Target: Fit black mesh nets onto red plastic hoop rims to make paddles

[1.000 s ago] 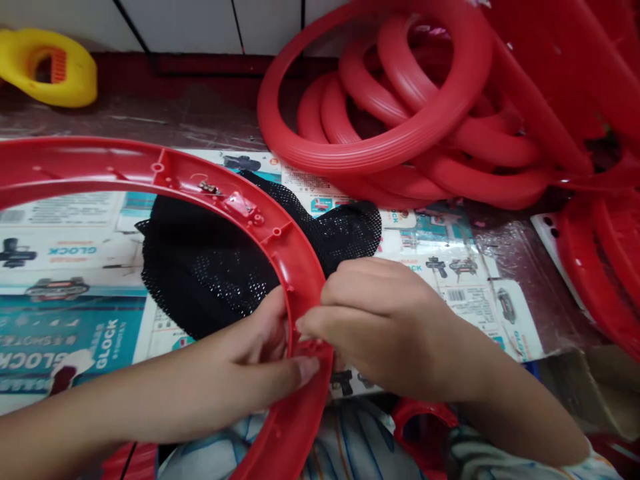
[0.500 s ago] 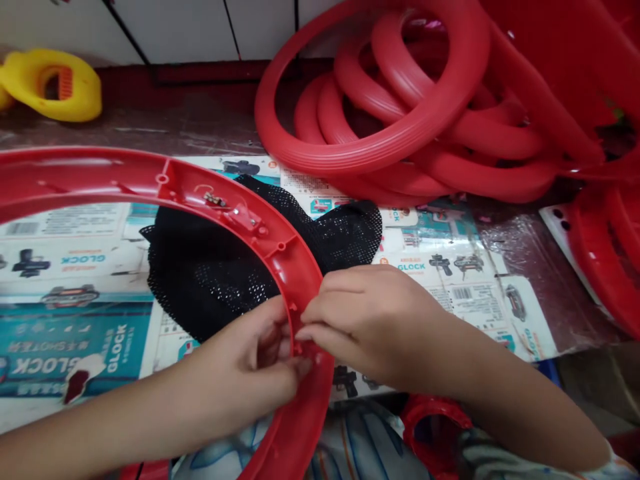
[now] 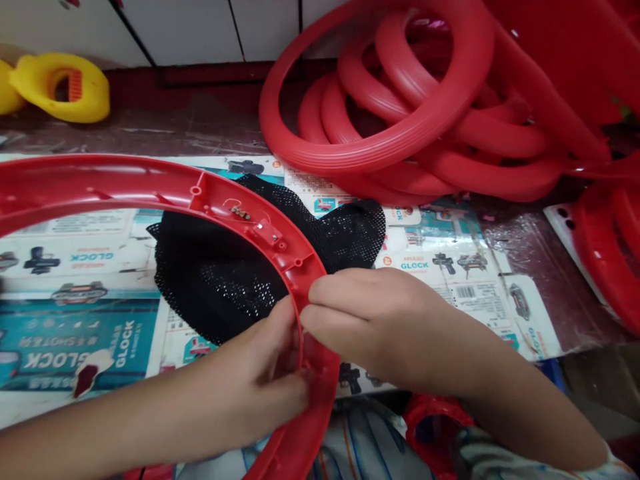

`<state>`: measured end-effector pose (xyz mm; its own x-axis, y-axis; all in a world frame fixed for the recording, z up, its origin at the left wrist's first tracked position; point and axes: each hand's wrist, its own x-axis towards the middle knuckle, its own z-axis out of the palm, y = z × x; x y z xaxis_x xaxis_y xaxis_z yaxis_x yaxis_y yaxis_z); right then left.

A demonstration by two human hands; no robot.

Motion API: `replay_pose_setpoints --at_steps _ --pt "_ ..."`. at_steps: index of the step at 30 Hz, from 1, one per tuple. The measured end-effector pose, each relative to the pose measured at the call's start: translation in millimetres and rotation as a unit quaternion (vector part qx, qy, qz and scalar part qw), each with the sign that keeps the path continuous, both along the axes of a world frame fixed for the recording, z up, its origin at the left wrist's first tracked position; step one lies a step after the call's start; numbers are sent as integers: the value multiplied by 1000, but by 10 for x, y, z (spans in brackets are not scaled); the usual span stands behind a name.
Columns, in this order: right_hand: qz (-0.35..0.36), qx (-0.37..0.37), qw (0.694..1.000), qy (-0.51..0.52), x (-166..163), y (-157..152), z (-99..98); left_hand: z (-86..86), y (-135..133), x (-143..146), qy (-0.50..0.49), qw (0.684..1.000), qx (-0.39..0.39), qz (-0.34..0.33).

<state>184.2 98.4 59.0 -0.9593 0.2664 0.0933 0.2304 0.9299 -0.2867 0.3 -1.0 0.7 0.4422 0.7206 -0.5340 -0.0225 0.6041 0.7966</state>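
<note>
A large red plastic ring point(image 3: 145, 180), its hollow inner side facing up, reaches in from the left edge and curves toward me. Inside its channel sits a small electronic part point(image 3: 240, 213) with a thin wire, beside a screw post. My left hand point(image 3: 270, 373) is closed around the ring's inner rim, thumb over the edge. My right hand point(image 3: 370, 320) has its fingers pinched together against the channel, just across from the left; whatever is between those fingertips is hidden. Under the ring, black mesh fabric point(image 3: 350, 233) lies on the printed cardboard point(image 3: 425, 300).
Several red ring tubes point(image 3: 360, 157) are piled at the back right. A yellow plastic piece point(image 3: 90, 100) stands at the back left. More red ring parts point(image 3: 595, 247) lie at the right edge, by a white phone-like object point(image 3: 565, 230). A red round part point(image 3: 435, 427) is below my right forearm.
The ring has shifted to the right and turned slightly clockwise, carrying the small electronic part along. Both hands stay at its near right side, with my right fingers closed in tighter.
</note>
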Motion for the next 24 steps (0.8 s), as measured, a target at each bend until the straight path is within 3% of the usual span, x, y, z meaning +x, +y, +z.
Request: replay_pose_setpoints --at_steps 6,9,12,20,24 --pt "3 -53 998 34 19 80 -32 160 116 60 -42 997 -51 -46" --pt "4 -76 996 41 40 97 -13 200 163 65 -111 989 -96 -13" --pt "-1 -80 996 42 45 97 14 176 158 64 -112 983 -145 27" --pt "3 -84 996 16 29 111 39 172 150 167 -121 981 -131 81" --pt "-14 -116 993 26 51 117 46 211 144 167 -99 984 -134 64"
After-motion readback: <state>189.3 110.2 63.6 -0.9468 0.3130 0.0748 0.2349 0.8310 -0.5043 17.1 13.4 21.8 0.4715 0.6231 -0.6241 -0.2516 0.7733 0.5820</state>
